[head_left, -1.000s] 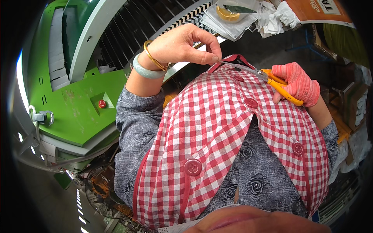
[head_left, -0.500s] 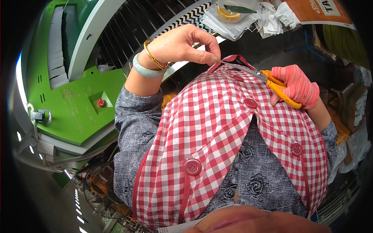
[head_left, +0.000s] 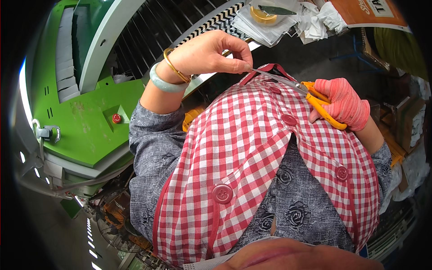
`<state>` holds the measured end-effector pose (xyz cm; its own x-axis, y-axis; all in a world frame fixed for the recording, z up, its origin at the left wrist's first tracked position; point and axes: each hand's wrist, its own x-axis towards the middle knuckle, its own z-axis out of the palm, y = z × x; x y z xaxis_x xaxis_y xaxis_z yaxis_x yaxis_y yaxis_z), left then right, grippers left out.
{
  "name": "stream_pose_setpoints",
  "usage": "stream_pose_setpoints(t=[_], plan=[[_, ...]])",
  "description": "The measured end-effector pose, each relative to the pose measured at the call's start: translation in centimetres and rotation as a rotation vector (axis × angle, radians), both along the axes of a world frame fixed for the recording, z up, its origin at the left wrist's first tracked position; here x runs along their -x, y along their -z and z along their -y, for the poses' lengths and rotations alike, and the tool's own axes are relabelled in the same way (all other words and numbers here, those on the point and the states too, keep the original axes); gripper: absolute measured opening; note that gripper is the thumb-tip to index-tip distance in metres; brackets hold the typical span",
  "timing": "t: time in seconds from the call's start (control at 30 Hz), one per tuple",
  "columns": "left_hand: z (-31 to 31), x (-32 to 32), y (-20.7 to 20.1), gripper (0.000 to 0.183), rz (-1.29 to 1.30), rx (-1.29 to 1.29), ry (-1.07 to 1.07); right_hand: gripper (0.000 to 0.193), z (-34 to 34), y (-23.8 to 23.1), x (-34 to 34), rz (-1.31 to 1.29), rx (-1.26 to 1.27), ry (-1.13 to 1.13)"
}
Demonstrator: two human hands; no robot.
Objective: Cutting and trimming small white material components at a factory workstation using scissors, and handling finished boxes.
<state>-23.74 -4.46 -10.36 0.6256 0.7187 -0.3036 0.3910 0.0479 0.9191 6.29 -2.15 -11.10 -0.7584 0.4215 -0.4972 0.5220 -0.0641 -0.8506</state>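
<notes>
In my right hand (head_left: pixel 345 104), which wears a pink glove that leaves the fingertips bare, is a pair of scissors (head_left: pixel 325 112) with orange-yellow handles. The grey blades reach left in front of my checked red-and-white apron (head_left: pixel 234 144). At their tips the thumb and forefinger of my bare left hand (head_left: pixel 220 53) are pinched together. Whatever lies in that pinch is too small to make out. A gold bangle (head_left: pixel 176 67) and a pale green bangle (head_left: pixel 165 80) circle my left wrist.
To the left stands a green machine (head_left: pixel 85 130) with a red knob (head_left: pixel 116 118). Beyond my hands runs a black-and-white patterned strip (head_left: pixel 211 24). Flat clear bags (head_left: pixel 265 27) and a roll of yellowish tape (head_left: pixel 262 15) lie at the far side, beside an orange printed box (head_left: pixel 373 13).
My left hand has shifted slightly left, still pinched. The scissors have moved a little left with my right hand, and their handles have turned slightly.
</notes>
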Motion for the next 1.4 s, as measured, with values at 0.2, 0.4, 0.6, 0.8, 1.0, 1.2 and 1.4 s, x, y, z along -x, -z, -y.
stream_pose_setpoints(t=[0.2,0.4,0.6,0.8,1.0,1.2,1.4], plan=[[0.3,-0.6,-2.6,0.013,-0.089,-0.084,-0.128,0.037,-0.3,-1.1,-0.6,-0.015,-0.036,0.063],[0.4,-1.5,-2.1,0.017,0.41,0.065,-0.357,0.04,-0.9,-1.3,-1.4,-0.171,0.015,0.24],[0.7,-2.4,-2.4,0.013,0.672,-0.103,-0.297,0.051,-0.4,-4.3,0.5,-0.347,-0.544,0.184],[1.3,-3.8,-3.2,0.011,0.796,-0.249,-0.523,0.043,0.1,-6.3,1.9,-0.427,-1.178,0.165],[1.8,-4.2,-4.5,0.007,0.733,-0.405,-0.633,0.043,0.3,-6.6,1.4,-0.297,-1.395,0.183],[2.1,-4.3,-4.4,0.005,0.717,-0.424,-0.69,0.046,0.1,-6.1,1.3,-0.311,-1.346,0.176],[2.2,-4.2,-3.8,0.003,0.697,-0.402,-0.698,0.046,0.2,-5.1,1.4,-0.315,-1.271,0.167]])
